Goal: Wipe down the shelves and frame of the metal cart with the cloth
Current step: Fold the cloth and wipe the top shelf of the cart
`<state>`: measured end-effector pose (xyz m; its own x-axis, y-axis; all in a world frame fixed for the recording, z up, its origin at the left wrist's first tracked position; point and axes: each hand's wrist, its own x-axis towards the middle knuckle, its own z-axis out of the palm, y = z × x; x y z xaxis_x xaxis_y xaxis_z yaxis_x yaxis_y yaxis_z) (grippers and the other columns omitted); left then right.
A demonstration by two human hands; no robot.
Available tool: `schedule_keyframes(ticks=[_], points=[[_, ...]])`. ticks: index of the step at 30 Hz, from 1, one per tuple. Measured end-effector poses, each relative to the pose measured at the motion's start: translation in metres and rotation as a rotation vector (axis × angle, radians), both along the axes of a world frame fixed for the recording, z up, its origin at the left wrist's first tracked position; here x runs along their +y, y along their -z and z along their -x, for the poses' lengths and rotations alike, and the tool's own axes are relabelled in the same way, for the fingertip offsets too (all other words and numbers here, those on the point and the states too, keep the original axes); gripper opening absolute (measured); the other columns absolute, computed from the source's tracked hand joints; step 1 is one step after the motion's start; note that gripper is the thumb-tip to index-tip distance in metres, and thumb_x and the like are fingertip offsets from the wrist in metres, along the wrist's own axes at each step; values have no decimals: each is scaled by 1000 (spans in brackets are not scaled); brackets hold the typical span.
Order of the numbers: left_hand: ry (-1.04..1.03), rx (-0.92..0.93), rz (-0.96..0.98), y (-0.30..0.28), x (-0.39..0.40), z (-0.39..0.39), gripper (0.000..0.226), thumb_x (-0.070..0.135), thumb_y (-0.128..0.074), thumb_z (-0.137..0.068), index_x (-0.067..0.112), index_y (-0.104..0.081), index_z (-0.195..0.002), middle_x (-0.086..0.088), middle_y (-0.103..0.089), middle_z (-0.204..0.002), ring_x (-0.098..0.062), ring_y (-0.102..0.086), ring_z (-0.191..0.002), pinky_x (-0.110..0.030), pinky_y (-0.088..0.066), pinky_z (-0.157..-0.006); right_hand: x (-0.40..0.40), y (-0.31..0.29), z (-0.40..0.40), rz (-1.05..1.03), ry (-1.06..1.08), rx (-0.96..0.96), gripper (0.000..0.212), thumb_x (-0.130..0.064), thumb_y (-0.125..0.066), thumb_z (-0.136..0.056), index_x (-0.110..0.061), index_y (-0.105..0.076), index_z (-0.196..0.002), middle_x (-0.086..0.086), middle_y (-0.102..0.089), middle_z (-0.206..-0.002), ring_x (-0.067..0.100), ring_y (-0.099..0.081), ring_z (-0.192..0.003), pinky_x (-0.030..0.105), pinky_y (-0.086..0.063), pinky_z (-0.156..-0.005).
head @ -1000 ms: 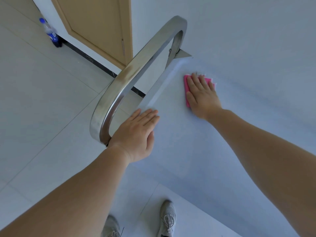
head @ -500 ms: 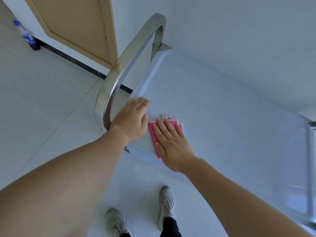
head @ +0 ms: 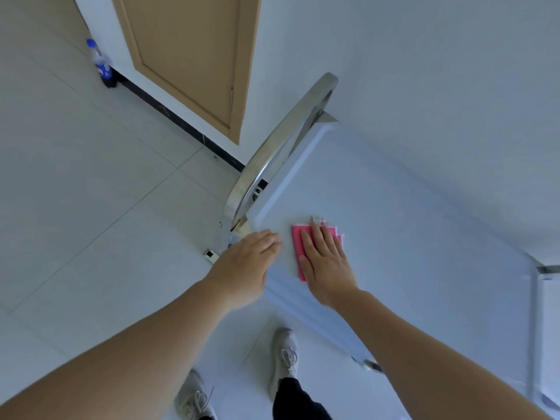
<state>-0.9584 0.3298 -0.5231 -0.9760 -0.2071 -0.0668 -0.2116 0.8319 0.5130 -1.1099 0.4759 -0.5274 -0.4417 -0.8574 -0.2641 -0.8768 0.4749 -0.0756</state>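
Pink cloth point(head: 298, 241) lay folded flat on cart point(head: 424, 237) top shelf, near left front corner. Shelf pale, smooth; curved steel handle point(head: 272, 153) rose at left edge.

From my feed this looks like a plain indoor room or corridor, perhaps in a home or an institution; I cannot tell which. I see a floor of large pale tiles point(head: 91, 183), white walls point(head: 424, 56) with a dark skirting strip point(head: 178, 119), and a tan wooden door point(head: 188, 56) at the far left. A plastic bottle point(head: 101, 65) stands on the floor by the wall. A polished metal cart point(head: 424, 237) stands against the right wall.
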Motion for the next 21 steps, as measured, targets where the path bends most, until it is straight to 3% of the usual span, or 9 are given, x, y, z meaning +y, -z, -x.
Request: schedule_keyframes(ticks=[3, 8, 12, 21], points=[[-29, -12, -16, 6, 1, 1, 54, 11, -35, -92, 20, -26, -144, 7, -20, -154, -7, -12, -141, -23, -13, -112, -17, 5, 25, -14, -67, 23, 56, -41, -14, -99, -22, 6, -148, -1, 13, -156, 22, 13, -145, 28, 25, -108], [-82, 81, -40, 7, -4, 0, 52, 7, -46, -86, 23, -45, -136, 12, -37, -146, -1, -29, -135, -18, -22, -106, -71, 10, 95, -10, -66, 23, 57, -43, -12, -99, -22, 6, -149, 6, 7, -159, 23, 13, -145, 38, 13, -116], [-94, 182, -5, 1, -4, -1, 54, -7, -71, -60, 16, -69, -109, 4, -64, -120, -11, -59, -112, -32, -51, -89, -102, 11, 145, 3, -45, 34, 57, -40, -15, -100, -18, 1, -150, 9, 3, -159, 27, 8, -145, 43, 5, -118], [-66, 221, 56, 11, -3, 0, 59, -10, -70, -59, 16, -68, -112, 5, -63, -121, -12, -56, -115, -40, -47, -95, -166, 11, 219, 84, 80, 43, 57, -36, -17, -98, -14, -5, -149, 10, -7, -157, 28, -3, -145, 45, -2, -118]])
